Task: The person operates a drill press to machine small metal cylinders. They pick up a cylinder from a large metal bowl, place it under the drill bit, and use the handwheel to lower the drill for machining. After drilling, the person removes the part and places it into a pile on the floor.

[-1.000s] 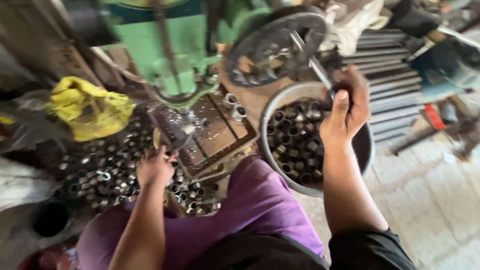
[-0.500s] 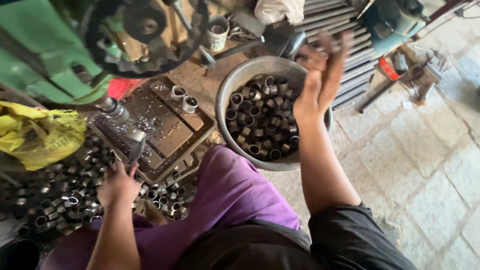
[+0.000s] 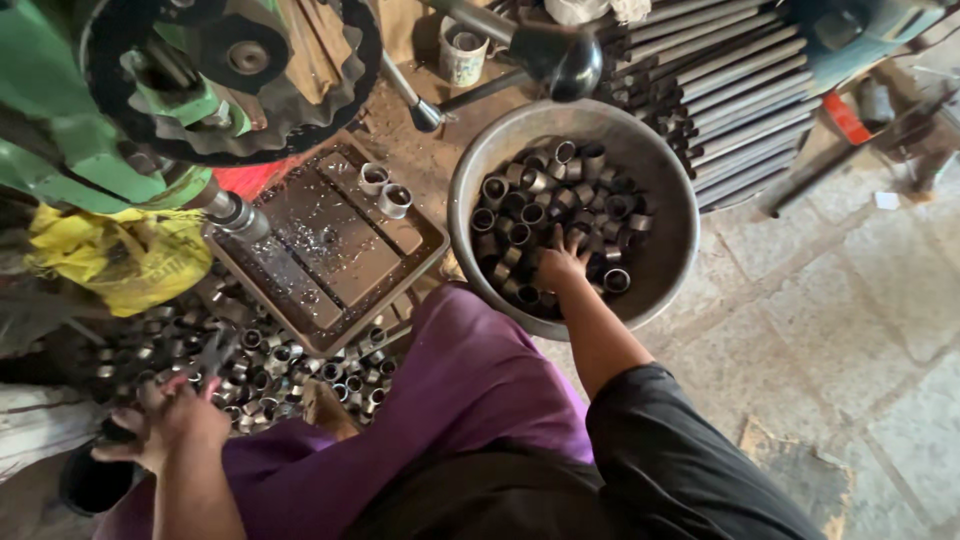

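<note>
Stone paving (image 3: 850, 330) fills the right of the frame; a green machine (image 3: 60, 130) with a dark toothed wheel (image 3: 235, 75) occupies the upper left.

Right hand (image 3: 562, 265): placed inside the round metal basin (image 3: 672, 215) at centre frame, palm down on the short metal tube sections (image 3: 545, 195) heaped there. Its fingers are spread a little and curled into the heap, touching several sections. Whether any section is enclosed cannot be told, because the back of the hand covers the fingertips.

Left hand (image 3: 170, 425): at the lower left of the frame, beside a second loose pile of tube sections (image 3: 270, 365) on the floor. Its fingers are partly bent and grip a dark, thin tool (image 3: 212, 352) that points up toward the pile; the tool's shape is blurred.

Flat metal tray (image 3: 335, 240): between the two heaps, below the machine spindle (image 3: 235, 213). Two tube sections (image 3: 385, 190) stand upright at its upper edge. Metal shavings lie on the tray face.

Long steel tubes (image 3: 720, 90) lie stacked at upper right, behind the basin. A yellow cloth (image 3: 125, 255) sits at left.
</note>
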